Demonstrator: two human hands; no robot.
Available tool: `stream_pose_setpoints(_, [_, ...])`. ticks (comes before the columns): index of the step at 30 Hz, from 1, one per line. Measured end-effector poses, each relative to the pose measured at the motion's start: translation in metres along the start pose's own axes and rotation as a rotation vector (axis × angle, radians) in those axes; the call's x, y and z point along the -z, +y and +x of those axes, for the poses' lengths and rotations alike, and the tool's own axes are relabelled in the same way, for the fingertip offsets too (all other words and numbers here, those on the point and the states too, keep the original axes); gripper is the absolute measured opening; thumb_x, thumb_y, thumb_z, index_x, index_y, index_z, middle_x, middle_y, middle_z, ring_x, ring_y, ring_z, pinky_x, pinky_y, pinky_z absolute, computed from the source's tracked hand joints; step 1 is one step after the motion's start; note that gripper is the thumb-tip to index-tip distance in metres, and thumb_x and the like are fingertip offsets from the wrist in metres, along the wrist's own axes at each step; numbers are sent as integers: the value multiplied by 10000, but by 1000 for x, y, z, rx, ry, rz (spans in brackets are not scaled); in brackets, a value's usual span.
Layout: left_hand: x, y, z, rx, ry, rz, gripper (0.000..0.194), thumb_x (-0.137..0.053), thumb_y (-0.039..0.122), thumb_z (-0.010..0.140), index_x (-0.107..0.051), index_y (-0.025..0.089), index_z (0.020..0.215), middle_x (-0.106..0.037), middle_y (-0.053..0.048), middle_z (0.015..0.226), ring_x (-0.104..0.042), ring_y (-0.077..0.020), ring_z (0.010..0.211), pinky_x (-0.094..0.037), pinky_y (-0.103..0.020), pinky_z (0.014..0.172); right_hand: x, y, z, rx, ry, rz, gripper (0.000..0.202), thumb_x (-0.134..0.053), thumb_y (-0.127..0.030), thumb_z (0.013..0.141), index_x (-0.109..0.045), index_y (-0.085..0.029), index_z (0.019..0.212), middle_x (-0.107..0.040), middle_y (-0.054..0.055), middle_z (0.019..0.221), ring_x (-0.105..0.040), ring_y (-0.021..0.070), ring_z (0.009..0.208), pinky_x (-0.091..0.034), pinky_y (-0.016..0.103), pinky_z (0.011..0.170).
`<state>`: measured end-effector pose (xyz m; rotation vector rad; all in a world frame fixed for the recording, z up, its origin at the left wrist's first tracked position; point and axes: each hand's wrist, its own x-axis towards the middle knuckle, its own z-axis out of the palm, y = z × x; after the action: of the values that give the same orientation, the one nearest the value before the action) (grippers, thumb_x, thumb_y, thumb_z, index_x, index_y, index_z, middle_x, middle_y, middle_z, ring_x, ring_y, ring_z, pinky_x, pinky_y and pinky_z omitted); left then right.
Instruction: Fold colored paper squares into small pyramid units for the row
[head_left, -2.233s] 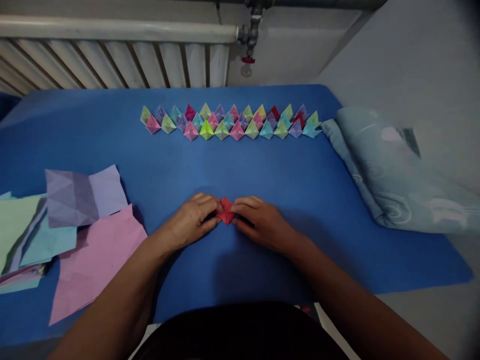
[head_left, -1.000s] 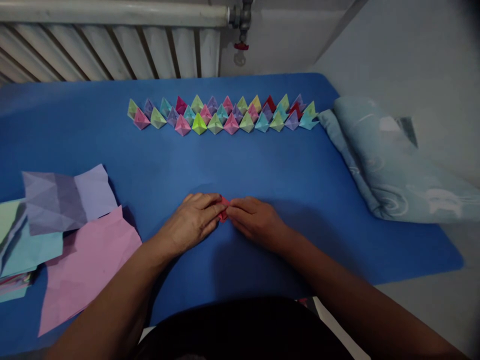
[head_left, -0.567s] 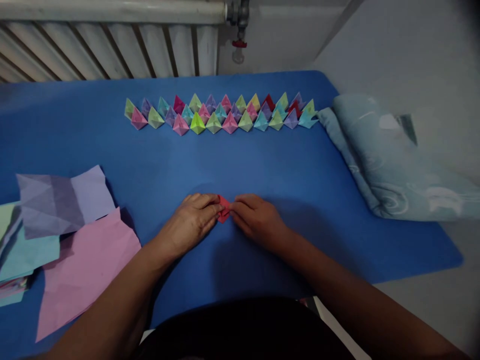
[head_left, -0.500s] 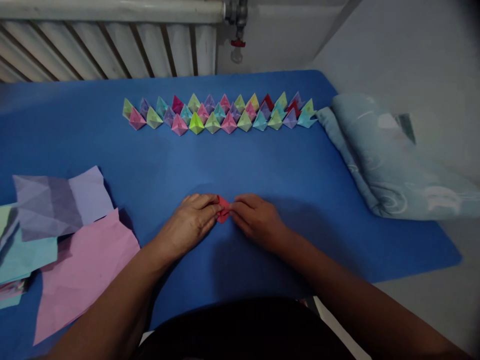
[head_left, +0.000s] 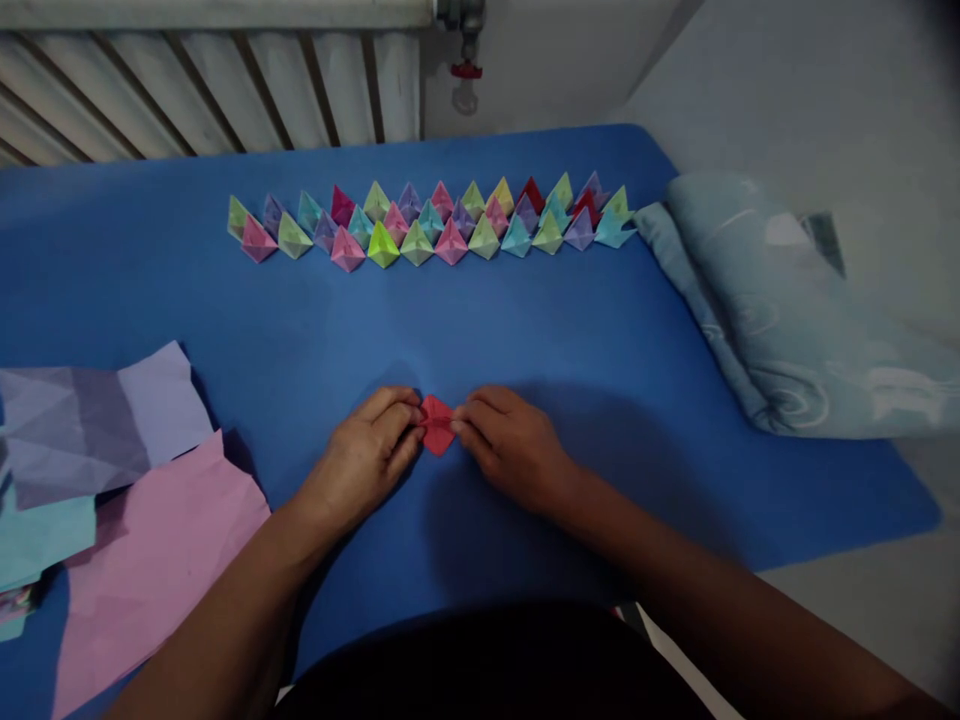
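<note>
A small folded piece of red paper (head_left: 436, 428) is held between my two hands, low over the blue table (head_left: 360, 330). My left hand (head_left: 371, 440) pinches its left edge between thumb and fingers. On the opposite side, my right hand (head_left: 510, 440) grips the right edge with its fingertips. The paper's middle shows, with a crease running across it. Farther back stand rows of small folded paper pieces (head_left: 451, 243) in pink, green, blue, purple, yellow and red.
Loose creased sheets lie at the left: a purple one (head_left: 82, 425), a pink one (head_left: 161, 545) and a light blue one (head_left: 56, 540). A folded pale blue cloth (head_left: 787, 310) rests at the right edge. A radiator (head_left: 202, 90) stands behind the table.
My left hand's fingers have shifted outward on the red paper, so more of it shows. The whole view has moved slightly.
</note>
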<state>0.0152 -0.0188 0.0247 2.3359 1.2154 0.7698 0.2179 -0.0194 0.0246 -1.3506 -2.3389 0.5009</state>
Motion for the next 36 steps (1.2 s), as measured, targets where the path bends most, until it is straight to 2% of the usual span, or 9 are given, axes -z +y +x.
stream_pose_setpoints(9, [-1,1,0,112,-1,54,153,-514,247,930,-624,158,871,-616,-70,991,-624,-175,910,-548,-349,827,3,-6,7,-101,-48,-15,223,-463,-248,954,-632,-161,838,-636,63,860,-562,155,782,-433,287,726])
stream_pose_setpoints(15, [-1,3,1,191,-2,92,192,-514,275,927,-613,157,811,-618,-81,1012,-624,-198,916,-534,-378,843,3,-10,10,-159,-81,-86,214,-463,-255,952,-622,-158,847,-639,68,894,-575,163,807,-404,276,706])
stream_pose_setpoints(24, [-2,3,3,215,-10,256,184,-551,291,910,-579,165,779,-607,-76,914,-595,-218,884,-504,-401,824,7,-18,14,-241,-142,-197,181,-480,-272,945,-604,-177,855,-622,49,893,-553,153,780,-324,274,610])
stream_pose_setpoints(31, [1,0,0,224,-12,320,179,-573,341,896,-588,180,818,-610,-73,936,-567,-235,885,-445,-421,790,7,-6,12,-175,-79,-150,163,-570,-320,908,-632,-191,829,-634,50,875,-525,191,810,-350,323,719])
stream_pose_setpoints(36, [3,-5,-2,189,-24,264,199,-576,378,894,-618,199,970,-623,-71,998,-574,-232,921,-438,-416,810,3,3,9,-149,4,-50,141,-607,-318,887,-653,-193,931,-660,46,924,-541,201,864,-366,341,774])
